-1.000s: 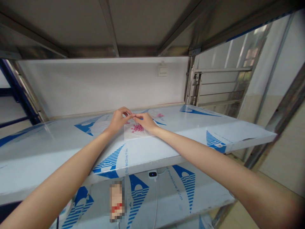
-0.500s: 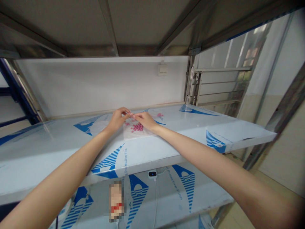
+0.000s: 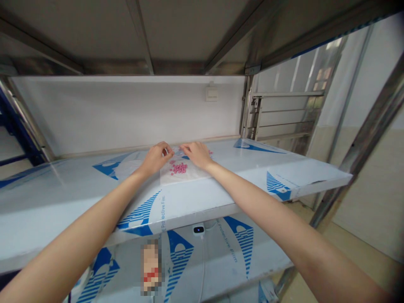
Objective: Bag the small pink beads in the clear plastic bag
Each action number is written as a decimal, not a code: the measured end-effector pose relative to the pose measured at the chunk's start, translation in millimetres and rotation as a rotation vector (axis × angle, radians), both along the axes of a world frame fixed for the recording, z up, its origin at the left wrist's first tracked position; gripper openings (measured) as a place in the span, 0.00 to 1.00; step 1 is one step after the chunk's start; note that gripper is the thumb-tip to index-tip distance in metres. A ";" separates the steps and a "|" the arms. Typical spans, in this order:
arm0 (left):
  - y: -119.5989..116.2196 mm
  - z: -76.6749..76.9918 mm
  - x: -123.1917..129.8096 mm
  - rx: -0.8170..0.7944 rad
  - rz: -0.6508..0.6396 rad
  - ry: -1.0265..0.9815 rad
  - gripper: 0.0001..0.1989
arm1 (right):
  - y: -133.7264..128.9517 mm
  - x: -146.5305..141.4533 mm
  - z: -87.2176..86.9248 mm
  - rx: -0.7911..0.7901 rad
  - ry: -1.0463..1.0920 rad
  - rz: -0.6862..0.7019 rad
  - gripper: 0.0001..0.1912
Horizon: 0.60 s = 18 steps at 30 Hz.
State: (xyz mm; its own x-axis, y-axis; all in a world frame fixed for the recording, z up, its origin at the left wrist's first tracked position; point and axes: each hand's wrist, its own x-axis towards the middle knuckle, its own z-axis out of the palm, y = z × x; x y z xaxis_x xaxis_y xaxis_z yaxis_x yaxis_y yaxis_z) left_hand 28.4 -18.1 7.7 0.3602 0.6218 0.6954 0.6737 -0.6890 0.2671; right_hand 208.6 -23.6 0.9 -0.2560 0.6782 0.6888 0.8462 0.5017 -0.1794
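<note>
A clear plastic bag (image 3: 183, 174) lies flat on the shelf, and a cluster of small pink pills (image 3: 178, 168) sits on or inside it. A few more pink pills (image 3: 210, 152) show near its upper right corner. My left hand (image 3: 155, 159) and my right hand (image 3: 196, 154) both reach the bag's far edge, their fingers curled down and pinching it. A small gap separates the two hands. Neither hand touches the main pill cluster.
The shelf (image 3: 221, 189) is covered in blue-printed protective film, with a white wall (image 3: 126, 113) behind it. Below hangs a small white device with a blue light (image 3: 198, 229) and its cable. A pixelated object (image 3: 150, 267) stands beneath the shelf. Metal uprights frame the right side.
My hands have moved apart along the bag's far edge, and their fingertips no longer meet. The view has shifted slightly. The pill cluster stays in place.
</note>
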 end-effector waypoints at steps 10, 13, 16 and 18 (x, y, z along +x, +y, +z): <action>-12.9 2.7 -0.4 0.060 0.072 0.059 0.06 | 1.0 -10.0 -3.7 -0.012 0.188 0.159 0.11; -15.0 1.5 4.4 0.071 0.029 0.087 0.07 | 2.9 -11.2 -4.1 -0.043 0.231 0.138 0.11; -18.6 0.5 9.1 0.097 0.059 0.106 0.07 | 4.7 -9.8 -4.3 -0.062 0.274 0.107 0.10; -19.4 -0.3 10.3 0.098 0.110 0.086 0.07 | 4.8 -8.7 -4.2 -0.067 0.289 0.121 0.10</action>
